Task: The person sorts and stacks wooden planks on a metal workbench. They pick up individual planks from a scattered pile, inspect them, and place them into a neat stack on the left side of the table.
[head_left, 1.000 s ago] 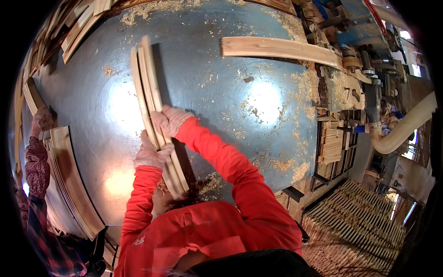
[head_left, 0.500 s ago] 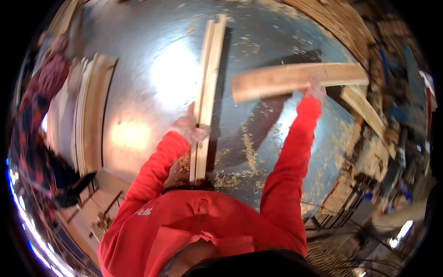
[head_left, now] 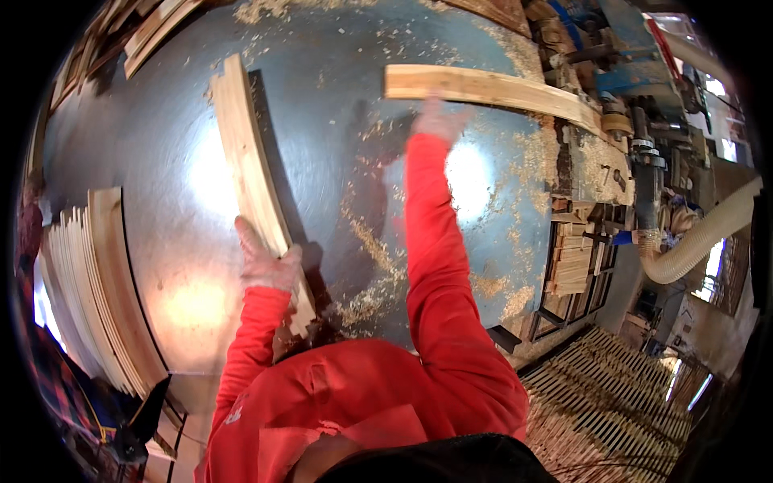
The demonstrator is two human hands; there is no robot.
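My left hand (head_left: 270,259) is closed around the near part of a bundle of narrow wooden planks (head_left: 248,153). The bundle lies at a slant on the metal table, its near end close to my body. Farther off to the right, a single wooden plank (head_left: 507,87) lies crosswise, its right end by a machine. My right hand (head_left: 440,121) reaches up to this plank's near edge, close to its left end. Motion smears its fingers, so their grip is unclear; they appear to touch the wood.
Wood shavings (head_left: 370,249) litter the blue-grey metal table (head_left: 161,137). Several boards stand in a stack (head_left: 113,274) at the left, beside another person's checked clothing (head_left: 60,378). A blue machine (head_left: 636,76) and a ribbed hose (head_left: 700,241) occupy the right. A slatted mat (head_left: 604,402) covers the floor.
The view has turned right, bringing more of the machine in. The single plank, held in my right hand before, now lies farther right against the machine side. My left hand still holds the bundle.
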